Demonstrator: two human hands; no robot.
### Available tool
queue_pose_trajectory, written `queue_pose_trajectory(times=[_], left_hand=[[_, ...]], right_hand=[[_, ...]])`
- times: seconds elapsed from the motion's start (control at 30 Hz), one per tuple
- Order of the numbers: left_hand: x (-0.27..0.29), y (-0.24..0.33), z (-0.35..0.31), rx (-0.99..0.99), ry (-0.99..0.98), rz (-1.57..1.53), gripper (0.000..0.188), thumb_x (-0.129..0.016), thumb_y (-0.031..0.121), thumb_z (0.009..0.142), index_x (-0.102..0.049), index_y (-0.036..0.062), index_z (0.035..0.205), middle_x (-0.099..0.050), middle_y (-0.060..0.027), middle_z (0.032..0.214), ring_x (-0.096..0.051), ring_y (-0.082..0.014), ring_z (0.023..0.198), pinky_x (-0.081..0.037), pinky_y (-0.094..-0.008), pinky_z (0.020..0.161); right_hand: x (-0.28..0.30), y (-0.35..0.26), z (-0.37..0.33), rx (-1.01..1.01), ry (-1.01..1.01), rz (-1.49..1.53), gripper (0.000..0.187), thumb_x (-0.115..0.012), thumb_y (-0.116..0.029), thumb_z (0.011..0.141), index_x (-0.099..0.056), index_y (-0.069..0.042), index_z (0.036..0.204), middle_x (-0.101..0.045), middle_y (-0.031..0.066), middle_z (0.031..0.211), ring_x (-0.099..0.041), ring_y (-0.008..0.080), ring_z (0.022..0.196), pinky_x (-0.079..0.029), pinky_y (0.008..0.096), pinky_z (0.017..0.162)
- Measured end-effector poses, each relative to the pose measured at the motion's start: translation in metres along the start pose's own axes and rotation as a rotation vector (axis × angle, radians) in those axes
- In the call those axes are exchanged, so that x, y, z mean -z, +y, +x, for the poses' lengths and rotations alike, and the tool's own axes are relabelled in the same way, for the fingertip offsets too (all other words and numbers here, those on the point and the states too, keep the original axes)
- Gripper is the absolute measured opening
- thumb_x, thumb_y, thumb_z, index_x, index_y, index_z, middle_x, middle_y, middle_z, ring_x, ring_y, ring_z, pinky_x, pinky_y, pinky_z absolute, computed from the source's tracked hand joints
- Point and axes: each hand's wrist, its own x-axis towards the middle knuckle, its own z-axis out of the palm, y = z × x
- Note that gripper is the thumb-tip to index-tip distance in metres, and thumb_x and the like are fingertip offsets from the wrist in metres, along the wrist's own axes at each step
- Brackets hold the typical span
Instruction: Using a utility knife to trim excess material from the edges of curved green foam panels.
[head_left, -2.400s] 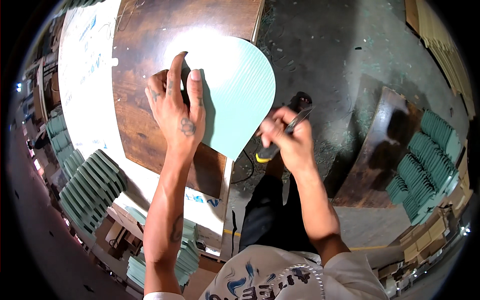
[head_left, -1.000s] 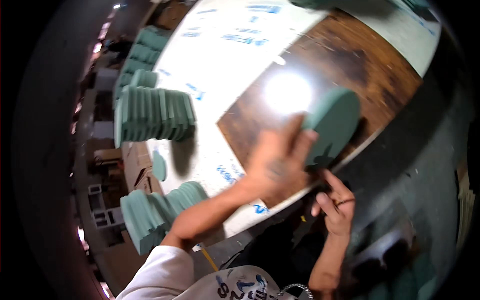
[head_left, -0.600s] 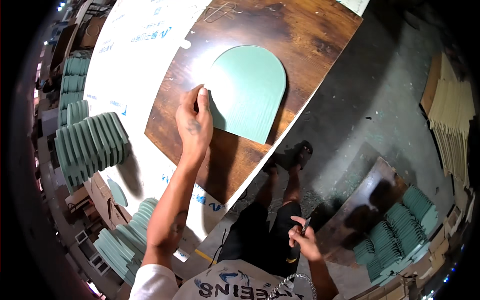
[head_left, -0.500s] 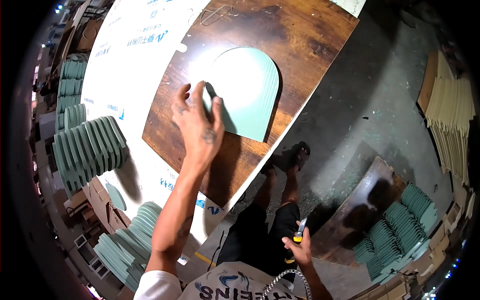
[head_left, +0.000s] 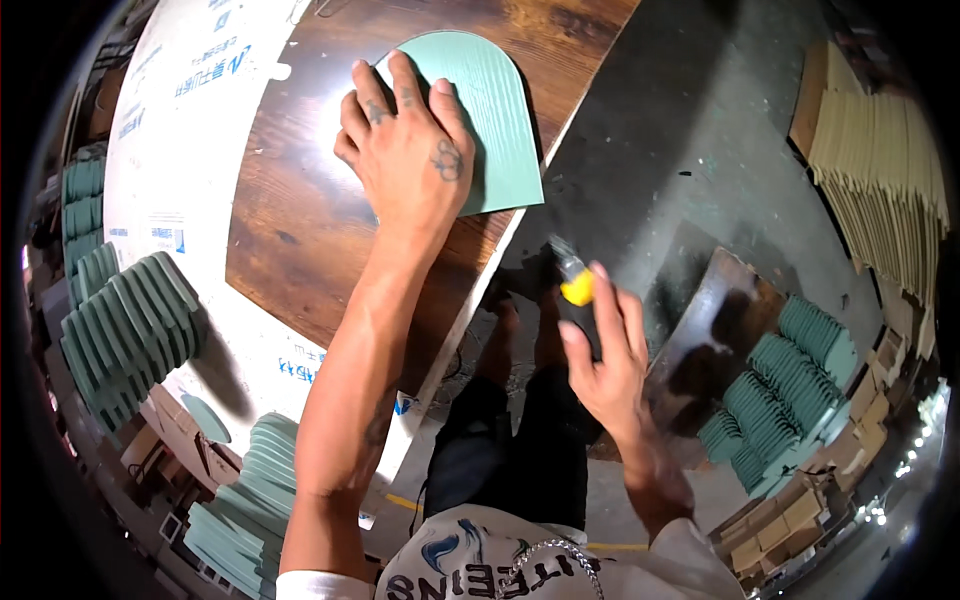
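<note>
A light green arched panel point(head_left: 503, 120), rounded at the far end and straight at the near end, lies on a brown wood-grain board point(head_left: 290, 215). Its near right corner reaches the board's edge. Over the panel's left part rests my left hand point(head_left: 412, 150), fingers stretched out and pressing flat, covering some of the left rim. Off the table's right edge, my right hand point(head_left: 612, 365) grips a yellow and black utility knife point(head_left: 578, 287). The knife's blade points toward the panel's near corner, apart from it, and looks blurred.
White printed sheeting point(head_left: 165, 120) covers the table under the board. Rows of green panels point(head_left: 130, 325) stand at the left, and more stacked panels point(head_left: 250, 500) sit below. At the right are a low board with green stacks point(head_left: 775, 400) and a tall tan pile point(head_left: 875, 170).
My left hand has moved from the panel's left side onto its face. My right hand has risen with the knife toward the table edge. The panel now sits at the board's right edge.
</note>
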Motion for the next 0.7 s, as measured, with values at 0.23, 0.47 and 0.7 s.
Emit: queue_pose_trajectory(times=[0.23,0.47,0.7], left_hand=[[-0.001,-0.001,0.0,0.061,-0.062,-0.133,0.042,-0.04,0.029,0.106,-0.052,0.0,0.134,-0.047,-0.0366,0.14,-0.047,-0.0524,0.128,-0.03,-0.0659,0.107],[-0.002,-0.003,-0.003,0.014,0.001,-0.031,0.046,-0.041,0.023,0.105,-0.047,-0.0086,0.138,-0.044,-0.0345,0.137,-0.04,-0.0452,0.129,-0.026,-0.0578,0.106],[-0.001,-0.003,-0.003,0.002,-0.014,-0.059,0.044,-0.044,0.022,0.105,-0.048,-0.0086,0.137,-0.045,-0.0329,0.134,-0.041,-0.044,0.129,-0.027,-0.0579,0.106]], right_hand=[[0.0,-0.004,0.035,0.118,0.032,-0.322,0.044,-0.078,-0.019,0.086,-0.068,-0.006,0.127,-0.063,0.0131,0.106,-0.068,0.0272,0.08,-0.058,0.0352,0.07],[0.015,-0.011,0.019,-0.034,-0.017,-0.362,0.046,-0.083,-0.018,0.083,-0.071,-0.01,0.126,-0.061,0.0104,0.105,-0.067,0.0253,0.082,-0.057,0.0348,0.069],[0.014,-0.007,0.019,0.027,-0.006,-0.419,0.05,-0.085,-0.019,0.081,-0.07,-0.01,0.128,-0.058,0.0099,0.1,-0.062,0.0218,0.076,-0.053,0.0333,0.063]])
